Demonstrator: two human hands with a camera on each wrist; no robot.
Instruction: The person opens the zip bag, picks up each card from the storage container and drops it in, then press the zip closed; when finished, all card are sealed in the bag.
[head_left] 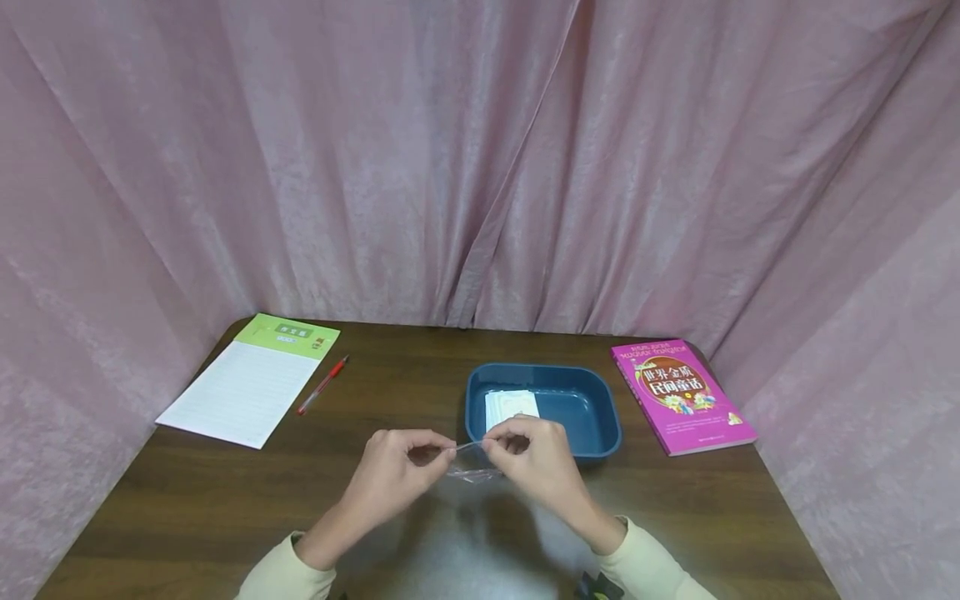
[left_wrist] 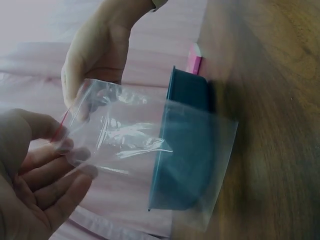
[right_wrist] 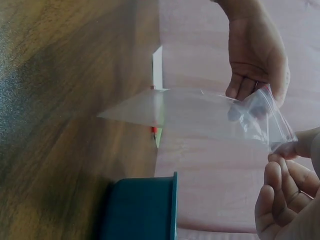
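Note:
A clear zip-lock bag (left_wrist: 135,135) with a red line along its top edge hangs between both hands, above the table. My left hand (head_left: 393,471) pinches one end of that top edge between thumb and index finger. The other end is pinched by my right hand (head_left: 540,462). Through the clear plastic I see no contents in the bag. Just behind the hands stands a blue plastic tray (head_left: 585,417), with white cards or papers (head_left: 512,406) lying at its left side; the right hand partly hides the tray's front.
On the left lies a lined writing pad (head_left: 240,392) with a green top, and a red pen (head_left: 323,385) beside it. A pink book (head_left: 686,398) rests at the right. Pink curtains (head_left: 450,167) surround the wooden table (head_left: 375,367). A dark object (head_left: 600,587) shows at the bottom edge.

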